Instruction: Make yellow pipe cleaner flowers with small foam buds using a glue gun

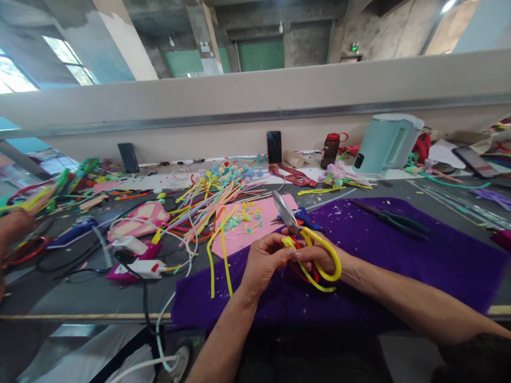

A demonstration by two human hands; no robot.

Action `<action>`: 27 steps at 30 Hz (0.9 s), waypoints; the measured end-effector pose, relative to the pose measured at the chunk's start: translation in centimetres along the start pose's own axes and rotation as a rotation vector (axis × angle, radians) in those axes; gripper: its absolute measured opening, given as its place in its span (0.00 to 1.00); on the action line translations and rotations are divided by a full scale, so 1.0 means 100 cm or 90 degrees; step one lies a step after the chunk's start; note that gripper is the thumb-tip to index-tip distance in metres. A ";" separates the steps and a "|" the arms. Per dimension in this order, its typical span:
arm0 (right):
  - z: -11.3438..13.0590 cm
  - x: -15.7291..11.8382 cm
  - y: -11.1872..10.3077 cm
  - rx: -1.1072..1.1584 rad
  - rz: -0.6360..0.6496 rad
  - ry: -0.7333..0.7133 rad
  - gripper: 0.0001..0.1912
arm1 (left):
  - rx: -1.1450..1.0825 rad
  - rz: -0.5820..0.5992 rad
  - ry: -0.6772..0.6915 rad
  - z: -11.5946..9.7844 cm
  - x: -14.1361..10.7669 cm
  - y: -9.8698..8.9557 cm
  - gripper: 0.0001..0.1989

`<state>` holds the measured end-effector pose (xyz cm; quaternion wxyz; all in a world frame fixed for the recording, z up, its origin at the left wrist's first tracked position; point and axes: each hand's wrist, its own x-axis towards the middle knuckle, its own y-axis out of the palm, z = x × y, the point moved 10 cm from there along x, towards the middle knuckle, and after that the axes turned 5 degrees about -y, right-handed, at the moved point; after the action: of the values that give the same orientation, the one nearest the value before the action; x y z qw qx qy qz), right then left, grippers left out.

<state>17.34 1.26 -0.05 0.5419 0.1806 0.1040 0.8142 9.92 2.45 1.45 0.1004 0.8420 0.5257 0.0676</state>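
Above the purple cloth (359, 229), my left hand (261, 260) pinches a yellow pipe cleaner (288, 243) that is bunched at its top, with a tail curving down to the right. My right hand (319, 252) has its fingers through the yellow-handled scissors (284, 208), whose blades point up and left, away from the pipe cleaner. Its fingertips also touch the pipe cleaner by my left fingers. A red loop shows below the hands, partly hidden. Behind lies a pink sheet (259, 210) with short yellow and teal clippings.
Dark-handled pliers (403, 223) lie on the cloth. Pipe cleaners (199, 207) spread to the left, near a power strip (128, 268) with cables. Another person's hand (14, 229) is at far left. A phone (274, 147), bottle (331, 151) and kettle (383, 143) stand behind.
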 end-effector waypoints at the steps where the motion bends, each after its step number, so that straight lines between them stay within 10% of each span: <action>1: 0.002 0.000 0.001 -0.010 0.004 -0.006 0.27 | 0.013 -0.004 0.022 -0.004 -0.001 0.001 0.06; 27: 0.008 -0.005 0.015 -0.110 0.077 0.008 0.22 | -0.018 -0.039 0.009 -0.005 -0.003 -0.005 0.16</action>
<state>16.56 0.19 1.16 0.5044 0.1345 0.0257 0.8525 9.20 2.46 1.84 0.1103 0.8235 0.5510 0.0778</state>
